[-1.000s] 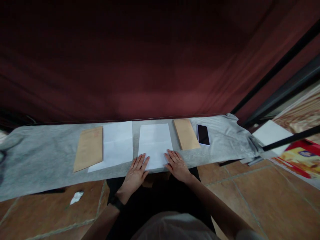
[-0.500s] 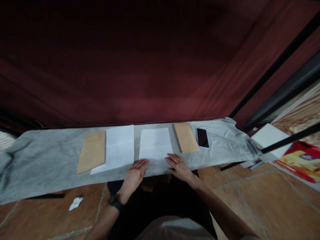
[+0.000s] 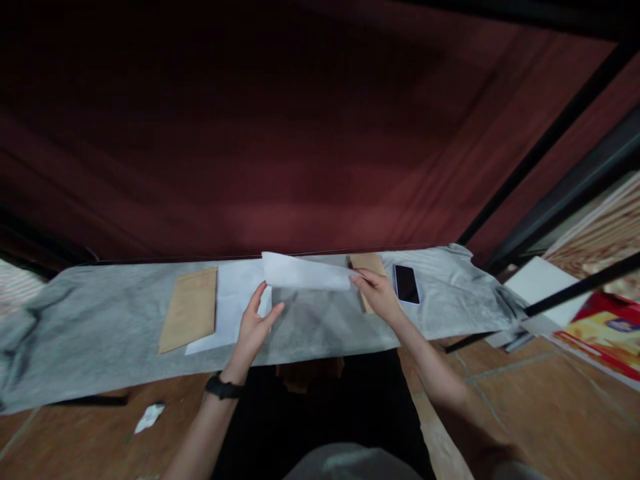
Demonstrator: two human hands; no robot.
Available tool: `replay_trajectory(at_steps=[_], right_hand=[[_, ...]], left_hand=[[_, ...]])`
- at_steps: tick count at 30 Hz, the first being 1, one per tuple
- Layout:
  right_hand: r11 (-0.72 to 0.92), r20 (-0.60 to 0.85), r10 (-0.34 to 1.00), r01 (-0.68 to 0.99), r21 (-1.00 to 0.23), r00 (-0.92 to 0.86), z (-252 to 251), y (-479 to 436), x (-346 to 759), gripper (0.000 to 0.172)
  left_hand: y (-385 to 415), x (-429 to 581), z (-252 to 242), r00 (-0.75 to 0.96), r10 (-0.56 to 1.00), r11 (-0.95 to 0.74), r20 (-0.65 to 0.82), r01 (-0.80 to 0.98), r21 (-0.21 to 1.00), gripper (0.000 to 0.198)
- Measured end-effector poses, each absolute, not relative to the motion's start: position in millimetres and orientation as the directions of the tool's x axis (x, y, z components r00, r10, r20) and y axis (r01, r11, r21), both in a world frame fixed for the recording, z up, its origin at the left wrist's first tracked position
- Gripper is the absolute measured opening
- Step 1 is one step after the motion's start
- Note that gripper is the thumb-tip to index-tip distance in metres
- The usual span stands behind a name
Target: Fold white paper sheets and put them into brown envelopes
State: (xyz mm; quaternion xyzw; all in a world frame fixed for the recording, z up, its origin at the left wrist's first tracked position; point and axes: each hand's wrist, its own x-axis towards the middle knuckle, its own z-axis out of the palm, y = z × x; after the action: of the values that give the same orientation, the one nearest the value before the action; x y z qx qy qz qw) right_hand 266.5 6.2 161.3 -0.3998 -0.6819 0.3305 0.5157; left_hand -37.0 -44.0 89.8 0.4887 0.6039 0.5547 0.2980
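Note:
A white sheet of paper [image 3: 307,273] is raised above the bench, seen at a slant. My right hand [image 3: 379,293] pinches its right end between thumb and fingers. My left hand [image 3: 255,327] is open, thumb and fingers apart, just below the sheet's left end; whether a fingertip touches it I cannot tell. Behind the left hand lies another white sheet [image 3: 233,300], partly under a brown envelope [image 3: 190,310]. A second brown envelope [image 3: 367,263] lies by the right hand, which covers part of it.
A grey cloth [image 3: 320,327] covers the narrow bench. A phone [image 3: 407,285] lies right of the second envelope. Dark red fabric [image 3: 300,167] hangs behind. Black bars [image 3: 550,143] and a red-yellow box [image 3: 607,333] are at the right. Crumpled tissue [image 3: 149,418] lies on the floor.
The middle sheet, flat under both hands before, has been lifted off the cloth in my right hand. My left hand has moved up and left, and its fingers have spread.

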Motion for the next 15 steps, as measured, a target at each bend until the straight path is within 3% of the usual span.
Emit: replay_trajectory(at_steps=[4,8,12,15], right_hand=[[0.462,0.457,0.886,0.084,-0.883,-0.078,205.7,24.6,264.7,0.030],[0.420,0.421,0.906,-0.048,-0.906,-0.037,227.5,42.7,261.8,0.034],[0.396,0.400,0.916,-0.124,-0.910,-0.012,216.7,66.5,257.3,0.032],[0.371,0.372,0.928,-0.075,-0.926,0.001,194.4,88.2,255.3,0.033]], left_hand=[[-35.5,-36.1,110.2,-0.312,0.922,-0.168,0.229,0.211,0.963,0.061],[-33.6,-33.9,117.0,-0.224,0.966,-0.123,0.130,0.047,0.991,0.053],[-41.2,-27.9,109.9,-0.180,0.983,-0.026,0.017,-0.045,0.999,0.046],[-48.8,-22.4,98.6,-0.191,0.981,0.022,-0.031,-0.053,0.998,0.038]])
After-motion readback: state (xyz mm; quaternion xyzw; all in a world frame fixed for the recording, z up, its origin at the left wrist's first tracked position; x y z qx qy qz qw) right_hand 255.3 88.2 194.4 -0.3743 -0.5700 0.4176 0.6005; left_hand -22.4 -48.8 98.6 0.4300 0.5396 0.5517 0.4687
